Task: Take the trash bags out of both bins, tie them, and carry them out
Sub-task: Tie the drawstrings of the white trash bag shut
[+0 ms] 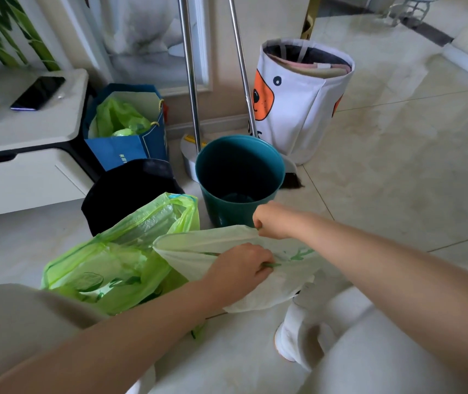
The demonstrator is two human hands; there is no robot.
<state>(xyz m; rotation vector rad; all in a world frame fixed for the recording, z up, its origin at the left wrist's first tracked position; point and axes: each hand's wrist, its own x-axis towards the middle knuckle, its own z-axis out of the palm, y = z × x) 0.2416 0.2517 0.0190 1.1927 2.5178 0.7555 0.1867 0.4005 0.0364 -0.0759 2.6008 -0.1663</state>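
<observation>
Bare floor (397,172) right; bags (108,268), bins (238,177) crowd left.

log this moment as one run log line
stage: tying | left hand: pinches pale white plastic trash bag drawstring | right hand: grips its rim | teal round plastic bin: unlined | bright green plastic bag: on floor, untied

the bag held up in front (255,280) is pale, whitish green with darker green leaf prints and a green drawstring. the bag beside it on the floor (108,268) is bright lime green, see-through, also with dark green leaf prints. one bin (238,177) is teal, darker inside; the other bin (130,189) is black. the paper bag (130,149) is blue with white lining, gold cord handles and lime green plastic inside. the fabric basket (301,98) is white with an orange and black cartoon face. the floor (397,166) is cream, marbled tile. the phone (38,92) is black.
</observation>
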